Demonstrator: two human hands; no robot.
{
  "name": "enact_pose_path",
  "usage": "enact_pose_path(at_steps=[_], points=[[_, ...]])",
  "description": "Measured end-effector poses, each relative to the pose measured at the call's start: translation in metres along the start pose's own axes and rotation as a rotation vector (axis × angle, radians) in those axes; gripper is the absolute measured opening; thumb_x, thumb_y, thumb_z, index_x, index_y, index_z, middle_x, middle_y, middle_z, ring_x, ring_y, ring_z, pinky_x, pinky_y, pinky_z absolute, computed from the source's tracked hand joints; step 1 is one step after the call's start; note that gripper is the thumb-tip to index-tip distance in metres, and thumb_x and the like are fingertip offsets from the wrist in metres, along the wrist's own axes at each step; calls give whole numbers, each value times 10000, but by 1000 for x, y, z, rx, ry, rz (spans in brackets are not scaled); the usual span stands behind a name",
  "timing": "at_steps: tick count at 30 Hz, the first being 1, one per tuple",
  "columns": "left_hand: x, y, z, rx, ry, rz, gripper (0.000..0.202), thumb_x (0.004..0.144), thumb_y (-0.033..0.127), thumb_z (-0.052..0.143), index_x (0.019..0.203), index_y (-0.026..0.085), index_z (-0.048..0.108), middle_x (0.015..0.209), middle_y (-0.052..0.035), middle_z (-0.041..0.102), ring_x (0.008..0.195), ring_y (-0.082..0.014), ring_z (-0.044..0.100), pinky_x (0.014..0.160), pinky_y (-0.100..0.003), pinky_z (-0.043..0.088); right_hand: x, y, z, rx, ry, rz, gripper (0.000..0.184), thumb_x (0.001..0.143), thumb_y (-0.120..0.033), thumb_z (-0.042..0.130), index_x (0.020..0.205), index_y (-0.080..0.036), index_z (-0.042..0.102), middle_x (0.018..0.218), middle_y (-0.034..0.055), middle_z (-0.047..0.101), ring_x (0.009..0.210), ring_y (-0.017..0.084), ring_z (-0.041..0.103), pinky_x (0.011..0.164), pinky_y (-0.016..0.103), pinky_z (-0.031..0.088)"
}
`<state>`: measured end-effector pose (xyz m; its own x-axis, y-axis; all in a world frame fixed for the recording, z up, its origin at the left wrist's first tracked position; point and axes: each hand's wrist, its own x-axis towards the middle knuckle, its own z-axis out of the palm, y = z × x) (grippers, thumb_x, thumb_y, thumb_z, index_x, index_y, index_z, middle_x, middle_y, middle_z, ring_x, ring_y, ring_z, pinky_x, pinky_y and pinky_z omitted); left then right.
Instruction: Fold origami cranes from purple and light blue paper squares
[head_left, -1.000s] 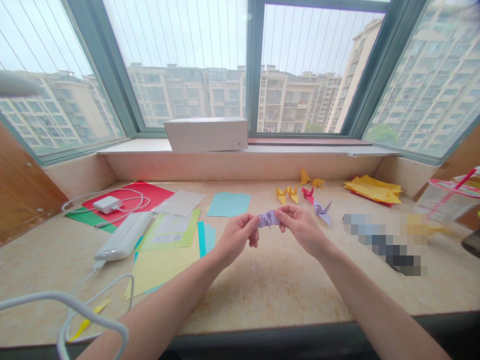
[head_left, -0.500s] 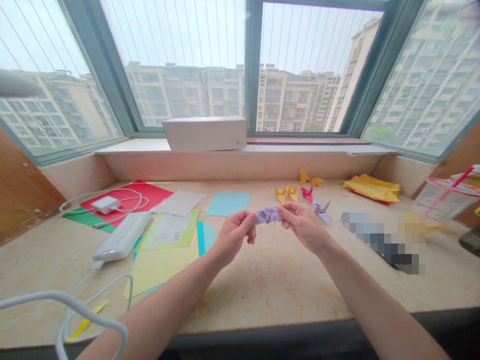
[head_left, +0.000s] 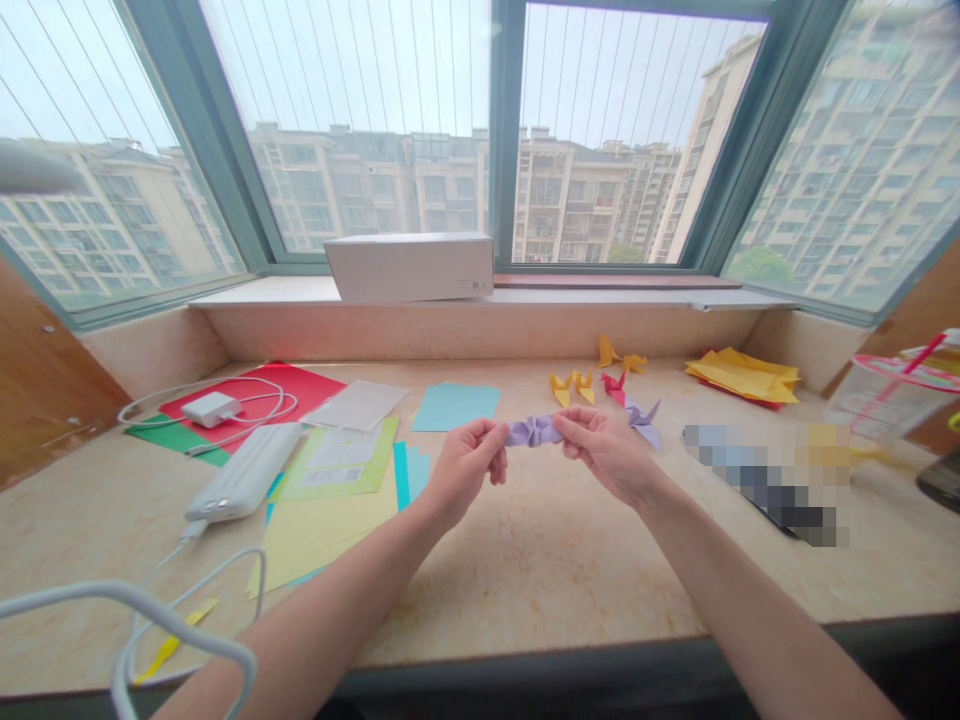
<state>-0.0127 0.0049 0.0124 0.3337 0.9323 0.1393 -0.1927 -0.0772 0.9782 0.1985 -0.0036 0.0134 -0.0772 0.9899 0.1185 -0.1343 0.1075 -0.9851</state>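
A small purple folded paper piece (head_left: 534,431) is stretched between both hands above the stone counter (head_left: 555,570). My left hand (head_left: 463,470) pinches its left end with thumb and fingers closed. My right hand (head_left: 606,452) pinches its right end the same way. Just behind my right hand lies a finished purple paper crane (head_left: 645,418), with yellow cranes (head_left: 573,386), a red crane (head_left: 615,386) and an orange crane (head_left: 616,356) farther back.
Coloured paper sheets (head_left: 337,500) lie at left with a white power bank (head_left: 244,472), a charger and cables (head_left: 214,408). A white box (head_left: 411,266) sits on the sill. A yellow paper stack (head_left: 744,377) and a plastic cup (head_left: 889,400) are at right.
Both hands rose slightly and drew apart, pulling the purple piece out longer between them.
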Motion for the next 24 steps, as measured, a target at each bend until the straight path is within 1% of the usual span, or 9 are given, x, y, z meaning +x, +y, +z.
enact_pose_path(at_steps=[3, 6, 8, 10, 13, 18, 24], points=[[1, 1, -1, 41, 19, -11, 374, 834, 485, 671, 731, 151, 541, 516, 37, 551, 422, -73, 481, 461, -205, 380, -1, 1, -1, -53, -41, 15, 359, 763, -473, 770, 921, -156, 716, 733, 12, 668, 553, 90, 486, 548, 255, 361], [1, 1, -1, 62, -7, -8, 379, 837, 502, 656, 752, 150, 542, 534, 38, 554, 427, -73, 493, 453, -200, 385, -4, -1, 2, -124, -108, 37, 361, 800, -493, 733, 831, -133, 726, 691, 23, 670, 540, 90, 495, 564, 259, 373], [1, 0, 0, 96, -37, -11, 390, 837, 523, 645, 781, 149, 550, 560, 35, 562, 438, -78, 513, 441, -196, 390, -7, -2, 5, -169, -142, 46, 371, 799, -496, 734, 762, -127, 719, 641, 16, 654, 528, 90, 498, 566, 259, 374], [1, -3, 0, 157, -66, -16, 409, 832, 546, 636, 786, 148, 554, 575, 31, 566, 441, -85, 530, 420, -194, 386, -8, -2, 8, -199, -154, 47, 366, 794, -492, 740, 744, -130, 714, 608, 2, 634, 525, 94, 501, 563, 259, 372], [2, -5, -1, 228, -83, -11, 424, 826, 557, 634, 744, 151, 543, 557, 31, 554, 430, -88, 528, 404, -192, 379, -8, -2, 10, -220, -138, 37, 357, 811, -491, 724, 753, -139, 707, 595, -8, 620, 533, 101, 506, 565, 263, 373], [3, -2, -2, 192, -58, -1, 407, 838, 538, 626, 735, 156, 533, 500, 34, 551, 410, -77, 486, 421, -185, 367, -4, 1, 5, -192, -100, 21, 379, 835, -508, 693, 743, -141, 692, 622, 7, 634, 540, 102, 499, 576, 271, 366], [2, 0, -1, 106, -69, -20, 409, 825, 539, 650, 735, 159, 530, 477, 37, 543, 406, -76, 469, 430, -188, 353, -3, 0, -1, -87, -130, 63, 408, 797, -540, 718, 732, -139, 670, 618, 16, 626, 515, 94, 466, 531, 265, 317]])
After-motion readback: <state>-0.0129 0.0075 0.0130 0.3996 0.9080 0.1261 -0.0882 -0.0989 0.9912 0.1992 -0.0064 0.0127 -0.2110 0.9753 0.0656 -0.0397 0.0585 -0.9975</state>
